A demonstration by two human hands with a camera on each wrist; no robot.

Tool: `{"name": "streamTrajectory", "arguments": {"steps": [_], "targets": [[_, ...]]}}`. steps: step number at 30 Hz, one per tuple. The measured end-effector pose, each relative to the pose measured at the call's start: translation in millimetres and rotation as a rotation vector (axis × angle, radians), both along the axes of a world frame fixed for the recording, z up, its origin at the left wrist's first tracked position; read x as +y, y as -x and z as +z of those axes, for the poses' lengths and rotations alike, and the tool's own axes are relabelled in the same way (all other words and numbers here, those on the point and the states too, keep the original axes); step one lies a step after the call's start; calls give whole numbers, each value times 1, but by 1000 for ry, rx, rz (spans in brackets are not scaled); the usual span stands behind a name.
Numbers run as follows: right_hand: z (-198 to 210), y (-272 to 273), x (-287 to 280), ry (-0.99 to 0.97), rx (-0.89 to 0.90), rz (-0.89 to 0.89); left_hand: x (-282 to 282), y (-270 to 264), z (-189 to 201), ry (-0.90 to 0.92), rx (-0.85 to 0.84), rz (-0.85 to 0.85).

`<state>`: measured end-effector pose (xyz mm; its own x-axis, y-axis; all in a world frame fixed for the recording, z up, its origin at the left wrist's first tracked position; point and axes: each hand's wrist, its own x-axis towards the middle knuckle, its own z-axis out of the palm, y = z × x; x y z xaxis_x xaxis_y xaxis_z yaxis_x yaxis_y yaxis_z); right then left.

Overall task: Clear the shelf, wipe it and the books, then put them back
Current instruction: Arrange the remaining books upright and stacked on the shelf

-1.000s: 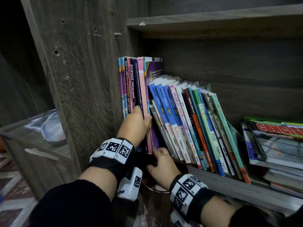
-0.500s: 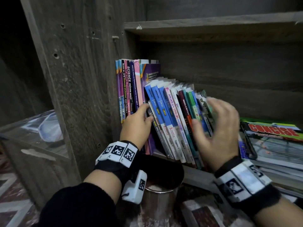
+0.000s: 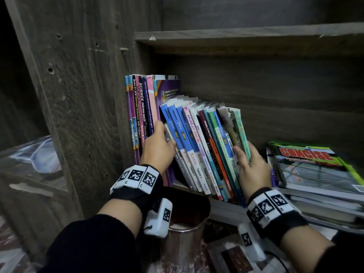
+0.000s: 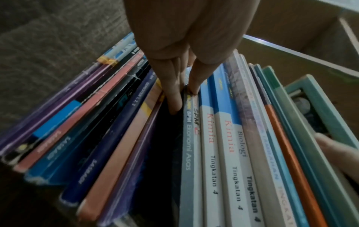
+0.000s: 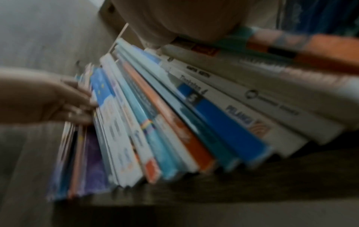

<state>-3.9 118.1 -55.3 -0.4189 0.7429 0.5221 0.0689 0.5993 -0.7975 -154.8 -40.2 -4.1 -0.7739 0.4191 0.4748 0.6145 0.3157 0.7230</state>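
- Dim room; dark shadow in the bookcase corners.
- Head view sharp, bowed at the edges.
- Right wrist view smeared with blur.
- Left wrist view soft at the edges.

Leaning books [image 3: 204, 146] left of flat stack [image 3: 315, 170]

Dim room; dark wood-grain side panel [image 3: 78, 95], patterned floor [image 3: 11, 259].
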Motion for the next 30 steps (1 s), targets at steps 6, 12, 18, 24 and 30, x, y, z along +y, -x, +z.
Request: {"name": "streamTrajectory", "arguments": {"steps": [6,12,18,24,30], "targets": [[-9,2,7,-58,-18,57,-4,-3,-3,-189,-84,2],[-13,1,13,-74,-42,86,-20,-16,-6,-174,-33,95],[-6,-6,11,-48,-103,188,-14,-18,-10,-27,-240,3],[3,-17,8,-9,-265,224,-40,-25,3,-204,-333,-53],[3,-31,-13,-104,-365,147,-88,-51,24,-489,-351,-223]]}}
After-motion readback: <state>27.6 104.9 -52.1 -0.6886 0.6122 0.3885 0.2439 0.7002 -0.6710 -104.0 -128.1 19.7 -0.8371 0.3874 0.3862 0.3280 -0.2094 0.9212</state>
